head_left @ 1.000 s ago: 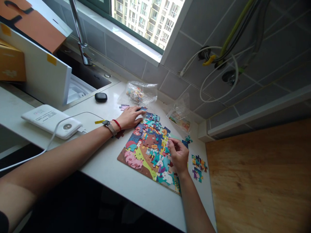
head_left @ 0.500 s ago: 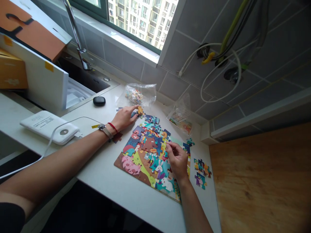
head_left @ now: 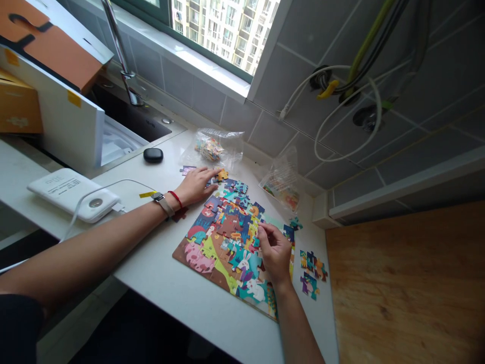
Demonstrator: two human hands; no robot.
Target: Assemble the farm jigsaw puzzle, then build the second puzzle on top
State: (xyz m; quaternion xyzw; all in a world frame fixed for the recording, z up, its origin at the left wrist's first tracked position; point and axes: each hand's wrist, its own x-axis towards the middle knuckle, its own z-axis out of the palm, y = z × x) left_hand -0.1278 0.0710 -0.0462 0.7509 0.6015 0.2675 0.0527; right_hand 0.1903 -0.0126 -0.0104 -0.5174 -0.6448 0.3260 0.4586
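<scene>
My left hand (head_left: 197,186) lies over loose jigsaw pieces beyond the puzzle's far left corner, its fingers stretched out. By its fingertips is an orange puzzle piece (head_left: 223,175), and a purple piece (head_left: 188,170) shows behind the hand. The colourful animal jigsaw puzzle (head_left: 206,255) lies partly assembled on its board, with a pink pig and white rabbits. Above the puzzle's right part hovers my right hand (head_left: 276,250), thumb and fingers pinched together. Whatever it may hold is hidden. Loose blue pieces (head_left: 237,187) lie along the far edge.
Several loose pieces (head_left: 309,285) are right of the puzzle. Behind it lie a plastic bag of pieces (head_left: 212,148) and another clear bag (head_left: 280,179). A white power bank (head_left: 71,194) with a cable, a black case (head_left: 153,155) and a sink (head_left: 132,119) are at left.
My left hand has flattened and its fingers have straightened over the loose pieces, next to the orange one. The purple piece behind it shows more. My right hand keeps its pinch over the puzzle.
</scene>
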